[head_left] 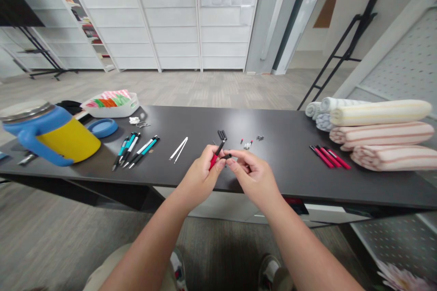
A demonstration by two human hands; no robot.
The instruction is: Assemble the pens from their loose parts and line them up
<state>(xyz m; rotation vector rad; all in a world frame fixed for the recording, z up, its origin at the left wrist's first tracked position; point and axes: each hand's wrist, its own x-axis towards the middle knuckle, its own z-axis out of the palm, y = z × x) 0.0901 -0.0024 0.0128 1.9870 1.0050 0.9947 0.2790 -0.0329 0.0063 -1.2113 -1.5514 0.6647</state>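
Red pen body [214,159]: slim, glossy red below, black at the far end, tilted up and to the right. It was in the left hand [205,166], above the near part of the dark tabletop [293,145].

Left hand mostly closed, thumb and fingers pinching the red section. Right hand [252,173] had thumb and index finger pinched on a short black piece [226,156], other fingers curled in. Fingertips of both hands were close together; couldn't tell if the two parts touched.

Just beyond the hands: short black tubes [222,135] side by side, small red-tipped bits [242,141], some tiny white bits [247,146], and a small cluster of metallic bits [260,137]; too small to identify. Thin white sticks [178,150] lay left of those. Teal, white and black pens [125,151] sat in two groups further left. Red-and-black pens [329,157] lay to the right, near rolled striped towels [382,127].

Containers: white tray [111,112] at the far left held pink, green and orange items [112,101]. Yellow-and-blue mug [70,138] had a silver top; couldn't see inside. Blue round dish [103,128] was near it.
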